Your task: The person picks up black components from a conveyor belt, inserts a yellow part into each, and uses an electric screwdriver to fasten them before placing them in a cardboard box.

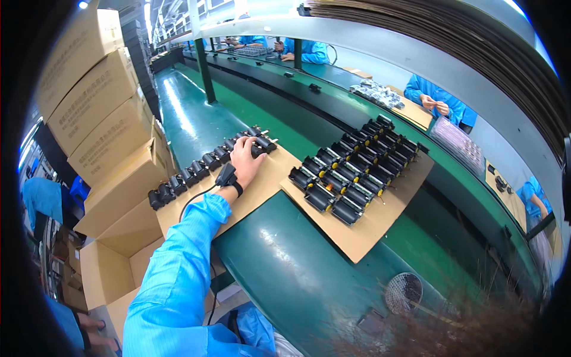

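Note:
My left hand (244, 159) reaches over a cardboard sheet (259, 182), its fingers curled round a black plastic module (257, 151) at the far right end of a double row. A black wrist strap (237, 188) with a clip and cord circles that wrist. More black modules (192, 172), rounded and close together, run along the sheet toward the left. On a second cardboard sheet (357, 245) to the right stand several rows of black modules with yellow gears (355, 195). My right hand is out of view.
Tall stacked cartons (113, 128) stand at left, above an open cardboard box (110, 269). A green worktop (279, 253) lies below the sheets. Beyond runs a conveyor (262, 98). Co-workers in blue sleeves (312, 52) work across it. A round perforated metal piece (404, 293) is near.

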`<state>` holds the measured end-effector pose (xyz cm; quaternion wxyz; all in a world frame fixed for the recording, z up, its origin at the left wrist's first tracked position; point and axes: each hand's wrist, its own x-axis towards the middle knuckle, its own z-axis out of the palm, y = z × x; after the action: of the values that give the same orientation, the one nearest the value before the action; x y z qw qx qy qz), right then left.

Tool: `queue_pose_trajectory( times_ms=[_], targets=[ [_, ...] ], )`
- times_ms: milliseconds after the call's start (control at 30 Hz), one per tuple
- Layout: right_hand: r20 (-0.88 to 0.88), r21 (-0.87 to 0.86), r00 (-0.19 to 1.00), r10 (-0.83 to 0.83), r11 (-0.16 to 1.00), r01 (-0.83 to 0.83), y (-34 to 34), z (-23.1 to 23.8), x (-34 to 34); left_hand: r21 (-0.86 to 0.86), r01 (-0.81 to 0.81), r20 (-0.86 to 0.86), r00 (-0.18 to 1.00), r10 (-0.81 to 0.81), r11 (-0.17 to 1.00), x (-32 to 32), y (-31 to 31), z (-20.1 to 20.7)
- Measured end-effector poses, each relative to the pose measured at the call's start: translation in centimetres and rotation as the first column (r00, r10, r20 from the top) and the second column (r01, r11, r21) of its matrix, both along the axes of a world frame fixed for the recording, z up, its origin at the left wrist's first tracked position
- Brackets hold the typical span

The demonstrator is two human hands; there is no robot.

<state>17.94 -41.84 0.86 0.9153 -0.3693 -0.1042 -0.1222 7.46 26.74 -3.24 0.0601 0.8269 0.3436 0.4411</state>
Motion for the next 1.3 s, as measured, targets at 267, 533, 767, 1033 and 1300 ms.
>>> queue_pose_trajectory(
  times_ms=[267,533,767,1033,1300],
  targets=[
    [0.020,0.007,1.000,-0.016,1.000,0.016,-0.7,-0.3,-0.9,0.110,0.790,-0.210,0.612,-0.762,0.604,3.0,-17.0,10.3],
    [0.115,0.065,0.993,0.039,0.997,-0.047,-2.1,-0.4,-1.5,0.117,0.852,-0.587,0.474,-0.656,0.510,4.8,-20.3,8.1],
    [0.102,0.092,0.990,0.092,0.991,-0.102,-1.1,0.4,-1.5,-0.259,0.898,-0.350,0.256,-0.901,0.356,1.6,-27.0,10.0],
    [0.087,0.082,0.994,0.061,0.994,-0.068,-0.9,0.8,-1.7,-0.433,0.900,-0.150,-0.128,-0.980,-0.051,1.2,-39.0,6.0],
    [0.060,0.041,0.997,0.051,0.998,-0.054,-0.6,0.7,-2.0,-0.381,0.924,-0.271,-0.086,-0.959,0.025,1.4,-40.8,3.8]
  ],
)
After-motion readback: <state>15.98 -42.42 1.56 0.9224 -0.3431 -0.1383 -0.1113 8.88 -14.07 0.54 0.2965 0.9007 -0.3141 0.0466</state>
